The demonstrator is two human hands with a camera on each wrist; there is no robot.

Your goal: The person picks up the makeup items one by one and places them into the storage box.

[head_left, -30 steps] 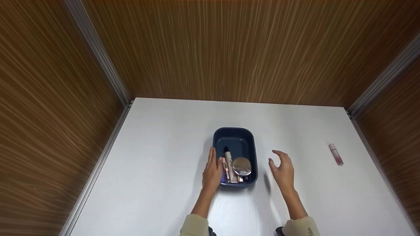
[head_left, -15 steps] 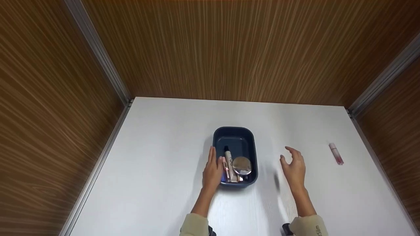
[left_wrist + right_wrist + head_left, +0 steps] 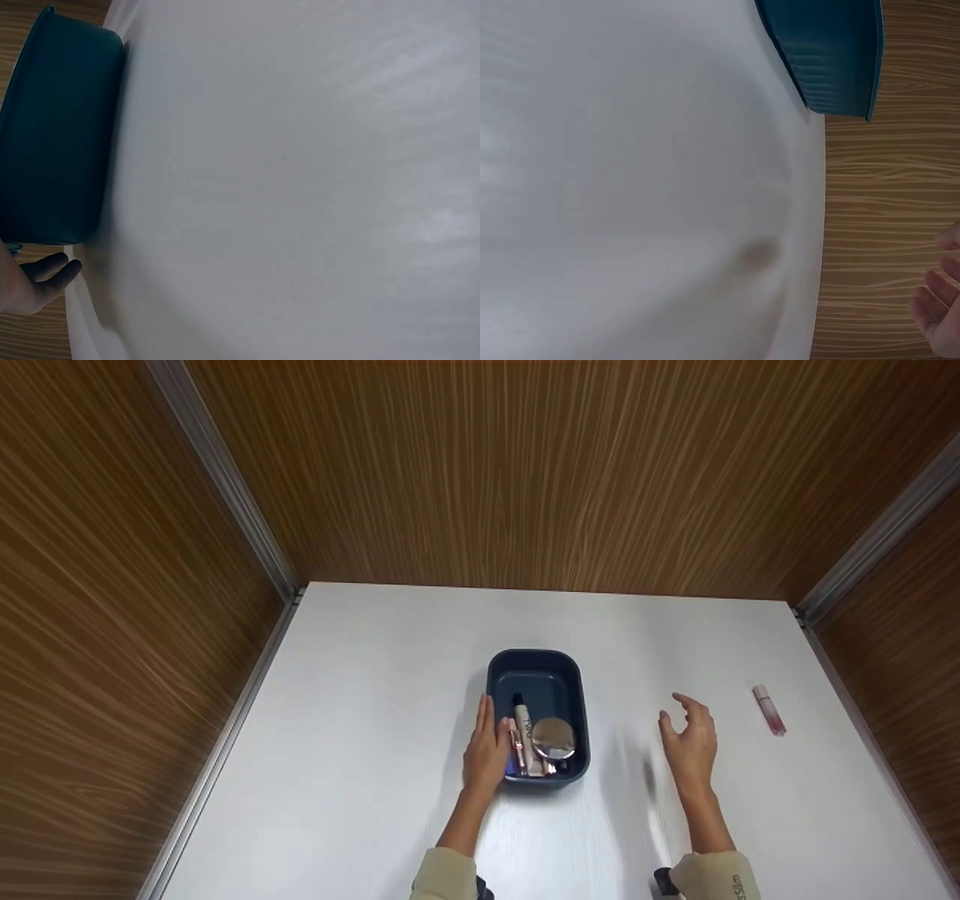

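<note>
A dark blue box (image 3: 534,660) with rounded corners stands on the white table, seen from its outer side in both wrist views. My left hand (image 3: 484,757) rests against its left side, fingers straight along the wall and thumb over the rim. Inside lie a round shiny compact (image 3: 553,737), a pale tube with a dark cap (image 3: 523,724), a slim pink tube (image 3: 517,746) and several smaller, partly covered items. To the right of the box, my right hand (image 3: 691,746) hovers with thumb and fingers apart, holding nothing. Farther right lies a pink lip gloss tube (image 3: 769,711).
The white table (image 3: 360,720) has wood-grain panels (image 3: 480,472) behind it and on both sides. Metal strips (image 3: 225,472) run along the panel corners.
My right hand has moved to the right, away from the box and closer to the lip gloss tube. My left hand and the box have stayed where they were.
</note>
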